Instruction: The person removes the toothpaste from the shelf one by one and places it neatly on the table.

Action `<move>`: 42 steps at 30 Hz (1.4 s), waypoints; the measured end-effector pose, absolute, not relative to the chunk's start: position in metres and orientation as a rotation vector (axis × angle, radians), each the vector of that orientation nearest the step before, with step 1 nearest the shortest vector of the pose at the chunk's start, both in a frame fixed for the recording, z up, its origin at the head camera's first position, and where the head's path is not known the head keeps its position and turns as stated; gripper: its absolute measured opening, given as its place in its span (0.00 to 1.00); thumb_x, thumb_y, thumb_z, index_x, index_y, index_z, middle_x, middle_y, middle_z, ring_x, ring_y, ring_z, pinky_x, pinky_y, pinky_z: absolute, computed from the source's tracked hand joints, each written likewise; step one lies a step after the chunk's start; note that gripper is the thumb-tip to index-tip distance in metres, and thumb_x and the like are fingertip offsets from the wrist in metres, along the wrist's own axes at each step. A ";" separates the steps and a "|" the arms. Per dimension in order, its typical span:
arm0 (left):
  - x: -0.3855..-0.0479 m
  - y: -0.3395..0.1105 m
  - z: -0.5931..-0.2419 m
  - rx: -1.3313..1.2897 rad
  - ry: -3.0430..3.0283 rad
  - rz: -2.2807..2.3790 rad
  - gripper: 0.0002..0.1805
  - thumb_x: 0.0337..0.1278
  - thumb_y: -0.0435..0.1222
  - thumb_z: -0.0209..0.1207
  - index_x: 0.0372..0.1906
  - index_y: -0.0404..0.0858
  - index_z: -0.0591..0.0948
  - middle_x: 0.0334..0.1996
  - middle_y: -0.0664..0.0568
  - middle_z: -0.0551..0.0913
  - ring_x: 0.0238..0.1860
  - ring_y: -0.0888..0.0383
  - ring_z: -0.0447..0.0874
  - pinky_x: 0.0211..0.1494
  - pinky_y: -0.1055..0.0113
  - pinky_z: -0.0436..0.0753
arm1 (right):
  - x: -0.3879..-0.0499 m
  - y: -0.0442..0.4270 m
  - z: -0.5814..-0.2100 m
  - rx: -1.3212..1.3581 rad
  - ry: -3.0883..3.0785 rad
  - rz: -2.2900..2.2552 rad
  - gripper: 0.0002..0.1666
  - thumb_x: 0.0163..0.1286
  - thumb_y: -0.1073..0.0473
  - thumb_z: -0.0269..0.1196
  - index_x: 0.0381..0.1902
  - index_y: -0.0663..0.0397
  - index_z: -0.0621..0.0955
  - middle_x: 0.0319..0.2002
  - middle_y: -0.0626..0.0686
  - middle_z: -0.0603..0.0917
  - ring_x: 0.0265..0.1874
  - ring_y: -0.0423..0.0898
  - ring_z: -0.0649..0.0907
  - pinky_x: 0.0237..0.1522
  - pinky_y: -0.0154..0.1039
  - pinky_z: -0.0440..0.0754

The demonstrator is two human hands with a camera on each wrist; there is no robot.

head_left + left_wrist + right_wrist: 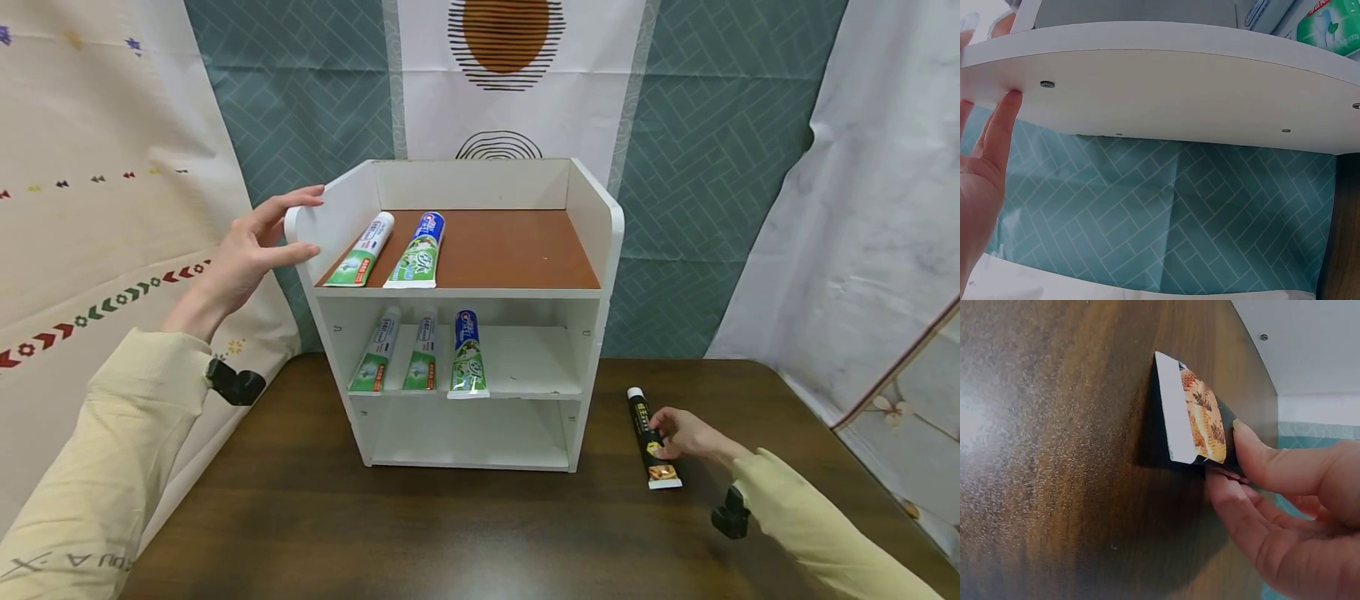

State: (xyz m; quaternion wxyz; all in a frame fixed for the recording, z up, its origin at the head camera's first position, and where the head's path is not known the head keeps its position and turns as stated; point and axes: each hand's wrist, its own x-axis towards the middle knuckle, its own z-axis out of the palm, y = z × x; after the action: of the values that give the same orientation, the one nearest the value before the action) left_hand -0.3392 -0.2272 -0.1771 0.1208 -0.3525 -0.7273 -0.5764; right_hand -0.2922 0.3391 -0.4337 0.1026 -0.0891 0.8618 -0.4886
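In the head view, my right hand (pixel 686 435) pinches a black toothpaste tube (pixel 639 425) with a white cap, thumb on one side and fingers on the other. Its flat white end faces the right wrist camera, beside a honeycomb picture (pixel 1204 415); that end stands a little off the wood. My left hand (pixel 251 242) touches the left side panel of a white shelf unit (pixel 468 293) near its upper front corner, fingers fairly straight. In the left wrist view, fingertips (pixel 1013 99) meet the panel's outer face.
On the brown top board lie a green-white toothpaste tube (pixel 363 250) and a blue-green one (pixel 420 250). Below, the middle shelf holds two green-white tubes (pixel 377 350) and a blue-green tube (pixel 467 354). The unit stands on a dark wooden table (pixel 450 533), with patterned cloths behind.
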 end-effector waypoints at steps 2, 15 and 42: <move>-0.339 -0.227 -0.177 -1.028 -2.125 -1.685 0.28 0.49 0.22 0.58 0.57 0.41 0.73 0.64 0.51 0.61 0.63 0.51 0.55 0.48 0.71 0.67 | -0.293 0.341 -0.435 -0.292 2.554 -1.445 0.22 0.44 0.83 0.62 0.37 0.76 0.66 0.26 0.57 0.69 0.23 0.47 0.70 0.22 0.36 0.74; -0.337 -0.230 -0.175 -1.028 -2.114 -1.680 0.28 0.49 0.22 0.58 0.58 0.42 0.73 0.65 0.51 0.60 0.63 0.51 0.54 0.49 0.71 0.66 | -0.297 0.346 -0.428 -0.427 2.593 -1.450 0.22 0.43 0.82 0.65 0.36 0.80 0.68 0.28 0.59 0.72 0.26 0.52 0.72 0.23 0.36 0.75; -0.340 -0.228 -0.180 -1.016 -2.135 -1.617 0.27 0.50 0.24 0.59 0.57 0.43 0.73 0.64 0.52 0.61 0.62 0.50 0.56 0.52 0.63 0.63 | -0.308 0.329 -0.239 -0.456 2.791 -1.660 0.21 0.62 0.59 0.62 0.50 0.67 0.73 0.44 0.56 0.77 0.37 0.44 0.81 0.39 0.41 0.77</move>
State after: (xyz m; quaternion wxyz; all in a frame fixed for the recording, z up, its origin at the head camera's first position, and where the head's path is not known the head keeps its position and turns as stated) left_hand -0.3402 -0.2275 -0.1796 0.1382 -0.3513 -0.7382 -0.5591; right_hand -0.3085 0.3291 -0.2395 -0.0690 -0.1387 0.8491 -0.5051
